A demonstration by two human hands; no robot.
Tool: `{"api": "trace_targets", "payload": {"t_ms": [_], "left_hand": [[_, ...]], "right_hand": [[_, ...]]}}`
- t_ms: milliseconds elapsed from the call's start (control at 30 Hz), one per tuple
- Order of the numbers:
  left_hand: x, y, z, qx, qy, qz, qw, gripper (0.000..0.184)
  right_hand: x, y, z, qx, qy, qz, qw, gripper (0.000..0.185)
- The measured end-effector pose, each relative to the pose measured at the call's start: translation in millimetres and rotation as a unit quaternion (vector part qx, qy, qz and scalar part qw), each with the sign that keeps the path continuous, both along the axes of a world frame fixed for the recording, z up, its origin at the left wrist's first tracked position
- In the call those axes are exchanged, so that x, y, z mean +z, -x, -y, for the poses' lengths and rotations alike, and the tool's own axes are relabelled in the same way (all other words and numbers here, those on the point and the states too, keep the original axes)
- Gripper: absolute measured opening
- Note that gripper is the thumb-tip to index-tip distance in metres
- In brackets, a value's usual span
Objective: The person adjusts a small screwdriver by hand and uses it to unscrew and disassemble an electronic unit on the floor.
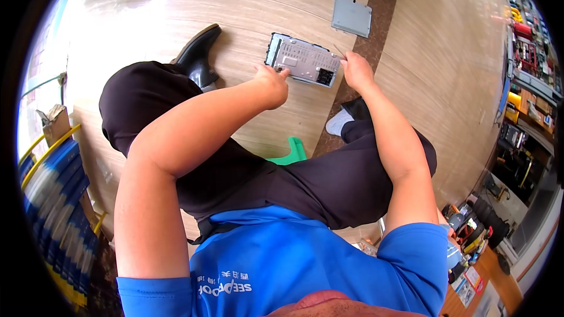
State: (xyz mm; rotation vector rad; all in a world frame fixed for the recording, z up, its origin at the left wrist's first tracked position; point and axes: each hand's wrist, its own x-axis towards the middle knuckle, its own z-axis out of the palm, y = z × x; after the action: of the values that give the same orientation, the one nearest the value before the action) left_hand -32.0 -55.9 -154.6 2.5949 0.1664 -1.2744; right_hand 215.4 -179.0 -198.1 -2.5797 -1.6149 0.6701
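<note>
Beige, glossy tiled floor [446,64] takes up most of the scene, crossed on the right of centre by a dark brown band [385,6]. Near side: a short-sleeved blue shirt [294,252], with loose black trousers [341,176] beyond it, both knees bent and spread. At far left of the trousers stands a shiny black boot [200,56].

Between and beyond the knees, at centre, is a flat rectangular silver metal unit [302,58], its slotted face upward, with a black connector block [325,76] at its near right corner. Whether the unit lies fully flat cannot be determined. A plain grey metal plate [351,16] lies on the floor farther off, to its right.

Left hand [272,86]: at the unit's near left edge, fingers partly curled, thumb and forefinger slightly apart and touching the edge. Firmness of hold cannot be told. The left arm is bent at the elbow, forearm slanting far and right.

Right hand [357,72]: just beside the unit's right end, fingers drawn together in a pinch around a thin dark rod [339,51] that points far and left. The right arm reaches forward, moderately bent, forearm slanting leftward.
</note>
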Motion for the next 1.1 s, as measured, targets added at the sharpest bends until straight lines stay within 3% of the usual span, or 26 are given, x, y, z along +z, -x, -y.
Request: {"api": "trace_targets", "payload": {"t_ms": [267, 333, 467, 533, 567, 633, 667, 733, 1100], "left_hand": [[-1.2, 2.1, 1.4, 0.006, 0.002, -0.008, 1.000, 0.046], [-1.5, 2.6, 2.6, 0.000, -0.003, -0.006, 1.000, 0.045], [-0.6, 2.4, 3.1, -0.001, -0.008, -0.005, 1.000, 0.045], [-1.6, 1.0, 1.9, -0.002, -0.004, -0.015, 1.000, 0.045], [-1.7, 0.7, 1.2, -0.004, -0.002, -0.014, 1.000, 0.045], [-3.7, 0.2, 1.0, -0.007, 0.004, -0.019, 1.000, 0.045], [-5.6, -1.6, 0.6, -0.010, 0.006, -0.017, 1.000, 0.045], [-7.6, -5.3, -0.8, 0.019, 0.027, -0.051, 0.998, 0.062], [-1.9, -7.2, -2.9, 0.015, 0.033, -0.058, 0.998, 0.065]], "right_hand": [[-2.8, 5.7, -1.5, -0.037, -0.005, 0.004, 0.999, 0.018], [-5.6, 6.2, -0.6, -0.124, -0.005, -0.044, 0.991, 0.020], [-31.4, -3.1, 7.5, -0.164, -0.037, -0.048, 0.984, 0.023], [-45.6, -8.4, 9.2, -0.286, 0.000, -0.177, 0.942, 0.024], [-41.7, -7.8, 10.0, -0.289, 0.001, -0.176, 0.941, 0.024], [-34.4, -3.7, 11.7, -0.410, 0.016, -0.341, 0.846, 0.025], [-32.4, -0.5, 12.1, -0.413, 0.016, -0.338, 0.845, 0.025], [-29.0, 4.6, 11.9, -0.443, 0.017, -0.377, 0.813, 0.025], [-19.4, 7.6, 12.7, -0.490, 0.045, -0.462, 0.738, 0.029]]}}
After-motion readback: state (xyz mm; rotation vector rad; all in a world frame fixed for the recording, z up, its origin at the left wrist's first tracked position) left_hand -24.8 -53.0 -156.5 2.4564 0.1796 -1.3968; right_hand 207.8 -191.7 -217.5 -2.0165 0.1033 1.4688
